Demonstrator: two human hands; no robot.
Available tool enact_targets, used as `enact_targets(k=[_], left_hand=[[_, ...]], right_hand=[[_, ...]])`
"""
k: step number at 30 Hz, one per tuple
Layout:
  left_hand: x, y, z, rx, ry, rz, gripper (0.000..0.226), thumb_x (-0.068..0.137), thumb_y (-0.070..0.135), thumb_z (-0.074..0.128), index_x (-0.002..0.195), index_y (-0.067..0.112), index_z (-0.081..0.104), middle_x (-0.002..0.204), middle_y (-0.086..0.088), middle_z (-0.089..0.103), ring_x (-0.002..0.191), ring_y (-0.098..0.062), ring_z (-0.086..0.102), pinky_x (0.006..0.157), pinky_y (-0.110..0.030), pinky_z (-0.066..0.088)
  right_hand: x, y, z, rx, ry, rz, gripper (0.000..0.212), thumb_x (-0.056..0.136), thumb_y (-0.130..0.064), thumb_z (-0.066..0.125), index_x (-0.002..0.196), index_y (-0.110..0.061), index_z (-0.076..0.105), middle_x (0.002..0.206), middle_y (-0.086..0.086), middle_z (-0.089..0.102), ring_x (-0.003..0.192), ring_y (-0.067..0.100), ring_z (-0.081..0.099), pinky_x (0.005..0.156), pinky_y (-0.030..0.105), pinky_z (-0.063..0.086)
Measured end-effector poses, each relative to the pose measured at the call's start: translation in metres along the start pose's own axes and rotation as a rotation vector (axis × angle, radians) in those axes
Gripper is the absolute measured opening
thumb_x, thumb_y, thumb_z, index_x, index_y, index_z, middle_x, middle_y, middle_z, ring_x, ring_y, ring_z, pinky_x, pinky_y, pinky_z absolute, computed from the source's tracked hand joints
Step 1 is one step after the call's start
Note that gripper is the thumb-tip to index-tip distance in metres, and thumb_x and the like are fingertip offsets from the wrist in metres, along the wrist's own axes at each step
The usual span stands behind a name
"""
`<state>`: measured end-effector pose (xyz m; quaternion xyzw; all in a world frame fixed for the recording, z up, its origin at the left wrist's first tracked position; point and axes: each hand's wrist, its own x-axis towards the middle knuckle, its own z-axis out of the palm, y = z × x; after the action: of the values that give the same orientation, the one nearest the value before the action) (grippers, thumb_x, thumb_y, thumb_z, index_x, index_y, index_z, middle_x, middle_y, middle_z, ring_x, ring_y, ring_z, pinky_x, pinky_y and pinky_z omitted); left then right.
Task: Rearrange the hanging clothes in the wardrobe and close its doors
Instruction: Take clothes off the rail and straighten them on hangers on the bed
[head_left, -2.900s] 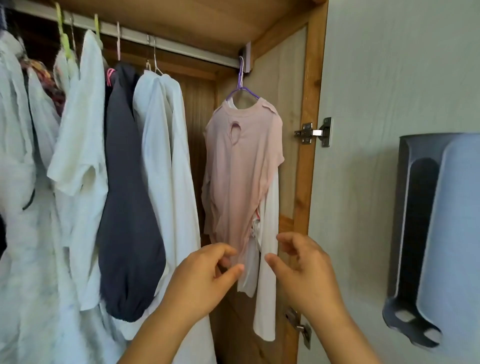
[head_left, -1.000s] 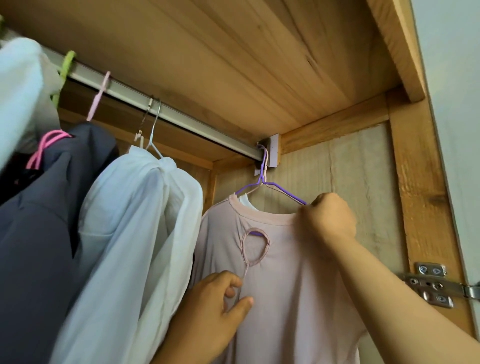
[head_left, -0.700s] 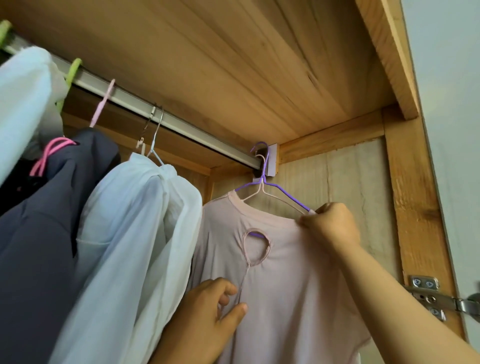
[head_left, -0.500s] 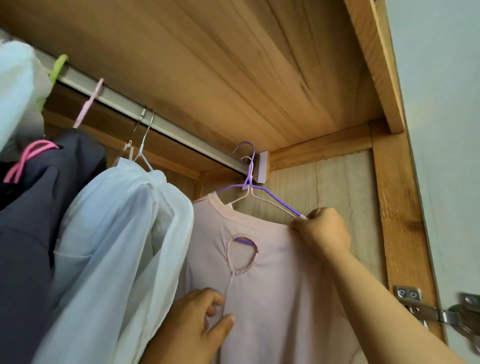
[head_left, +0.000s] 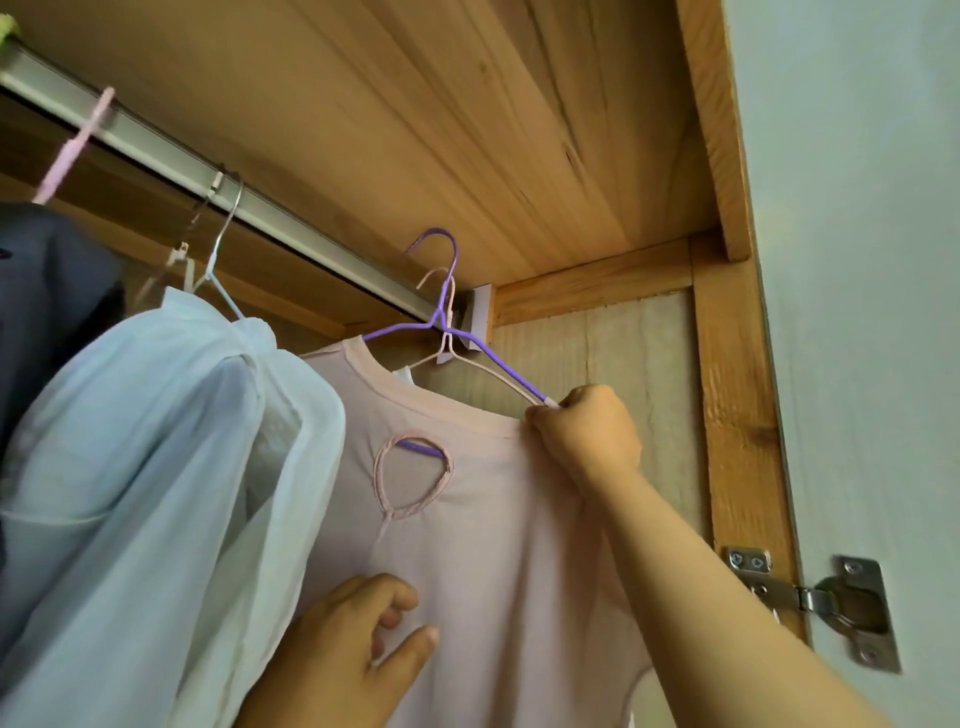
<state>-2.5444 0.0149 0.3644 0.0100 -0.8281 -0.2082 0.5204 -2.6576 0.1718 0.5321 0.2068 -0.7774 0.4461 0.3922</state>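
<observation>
A pale pink top (head_left: 488, 561) with a keyhole opening hangs on a purple wire hanger (head_left: 447, 291). The hanger's hook stands above and in front of the metal rail (head_left: 218, 182), off it. A second, lighter hanger sits just behind, with a white garment under the pink top. My right hand (head_left: 584, 434) is shut on the right arm of the purple hanger at the top's shoulder. My left hand (head_left: 353, 649) rests low on the front of the pink top, fingers loosely curled against the fabric.
To the left a sheer white garment (head_left: 156, 493) hangs from a wire hanger on the rail, then a dark grey one (head_left: 47, 291) on a pink hanger. The wooden frame (head_left: 737, 415) and a metal hinge (head_left: 810, 603) stand at right, beside the open door.
My hands went up from the hem to the hanger and the chest of the pink top. The purple hanger's hook has risen off the rail and come forward.
</observation>
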Motion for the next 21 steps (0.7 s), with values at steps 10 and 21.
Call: enact_targets(k=[10,21], left_hand=[[-0.003,0.002,-0.009,0.027,0.006,0.014,0.027,0.073,0.050,0.069,0.071,0.047,0.042,0.082,0.022,0.056,0.089,0.016,0.048,0.068,-0.003,0.039],[-0.017,0.028,0.001,-0.016,-0.010,0.016,0.023,0.074,0.046,0.070,0.070,0.045,0.047,0.084,0.026,0.055,0.091,0.010,0.050,0.069,-0.008,0.042]], right_hand=[[0.006,0.017,-0.011,0.070,0.026,0.056,0.027,0.077,-0.032,0.065,0.064,-0.013,0.051,0.068,0.006,0.055,0.071,0.031,0.055,0.059,0.028,0.035],[-0.074,0.064,-0.037,-0.016,0.093,0.044,0.039,0.084,-0.035,0.059,0.060,-0.006,0.051,0.057,0.004,0.052,0.068,0.033,0.054,0.050,0.028,0.029]])
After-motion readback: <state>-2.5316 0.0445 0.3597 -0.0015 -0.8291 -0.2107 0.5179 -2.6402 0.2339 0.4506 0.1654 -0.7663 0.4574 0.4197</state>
